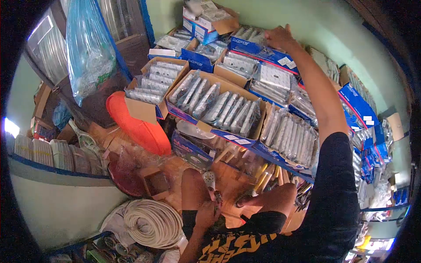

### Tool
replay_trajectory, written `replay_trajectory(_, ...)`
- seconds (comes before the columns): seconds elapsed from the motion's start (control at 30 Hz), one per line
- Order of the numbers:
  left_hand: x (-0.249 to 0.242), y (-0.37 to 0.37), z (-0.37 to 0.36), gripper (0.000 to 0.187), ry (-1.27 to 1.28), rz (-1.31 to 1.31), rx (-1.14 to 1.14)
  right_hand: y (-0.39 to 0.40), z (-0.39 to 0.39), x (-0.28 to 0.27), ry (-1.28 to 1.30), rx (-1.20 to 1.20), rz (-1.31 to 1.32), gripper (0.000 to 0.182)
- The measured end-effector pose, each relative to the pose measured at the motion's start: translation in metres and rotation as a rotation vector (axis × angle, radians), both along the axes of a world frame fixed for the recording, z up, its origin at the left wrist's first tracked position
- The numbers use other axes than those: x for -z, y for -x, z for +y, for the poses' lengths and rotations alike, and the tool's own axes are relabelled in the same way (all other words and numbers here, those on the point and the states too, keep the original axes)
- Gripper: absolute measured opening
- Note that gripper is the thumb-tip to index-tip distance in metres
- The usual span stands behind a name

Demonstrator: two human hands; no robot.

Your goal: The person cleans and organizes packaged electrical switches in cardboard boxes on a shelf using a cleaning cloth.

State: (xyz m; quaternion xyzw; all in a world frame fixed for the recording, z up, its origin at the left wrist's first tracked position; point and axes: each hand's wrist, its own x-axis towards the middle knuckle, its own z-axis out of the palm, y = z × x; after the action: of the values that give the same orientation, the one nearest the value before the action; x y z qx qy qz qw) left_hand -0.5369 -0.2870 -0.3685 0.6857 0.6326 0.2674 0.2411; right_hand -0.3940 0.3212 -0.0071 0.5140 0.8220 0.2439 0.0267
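Right hand at the far box of wrapped packets

The right hand [280, 38] is at the right end of the far blue box [263, 52], near the green wall [315, 27]; whether its fingers grip anything I cannot tell. The wrapped packets [249, 33] stand in that box, just left of the hand. They look light and stiff, probably brittle, with slippery film; holding both long edges should suit them. Nearer, between the knees, the left hand [206, 214] is closed around a small dark item [218, 198], too blurred to name.
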Motion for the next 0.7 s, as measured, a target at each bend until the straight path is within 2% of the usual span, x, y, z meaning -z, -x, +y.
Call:
replay_trajectory(0.03,0.001,0.000,0.000,0.036,0.001,-0.005,-0.010,0.005,-0.001,-0.002,-0.009,-0.093,-0.052,0.041)
replay_trajectory(0.17,-0.003,-0.002,0.001,0.036,-0.070,0.015,-0.015,0.016,0.018,0.017,-0.049,-0.208,-0.147,0.034)
replay_trajectory(0.23,-0.005,-0.001,0.005,0.035,0.053,-0.031,-0.006,0.011,0.024,0.023,-0.248,-0.335,-0.174,0.028)
replay_trajectory(0.33,-0.004,-0.002,0.004,0.033,-0.021,-0.032,-0.007,-0.001,0.024,0.020,-0.230,-0.384,-0.264,0.030)
replay_trajectory(0.47,-0.009,-0.002,0.001,0.031,0.018,-0.008,0.011,-0.022,0.020,-0.004,-0.317,-0.434,-0.228,0.031)
replay_trajectory(0.53,-0.012,-0.006,-0.002,0.028,0.002,-0.026,-0.070,-0.031,0.027,-0.029,-0.189,-0.150,0.129,0.040)
replay_trajectory(0.57,-0.015,-0.008,-0.002,0.028,-0.007,-0.032,-0.062,-0.041,0.030,-0.041,-0.197,-0.144,0.122,0.040)
replay_trajectory(0.63,-0.024,-0.005,0.001,0.028,-0.158,0.047,-0.018,-0.059,0.020,-0.069,-0.017,-0.356,0.807,0.050)
replay_trajectory(0.67,-0.023,-0.004,-0.002,0.028,-0.168,0.048,-0.011,-0.066,0.011,-0.071,-0.029,-0.353,0.806,0.050)
replay_trajectory(0.7,-0.018,-0.004,-0.004,0.026,-0.133,0.031,-0.041,-0.059,-0.031,-0.076,-0.013,-0.375,1.123,0.049)
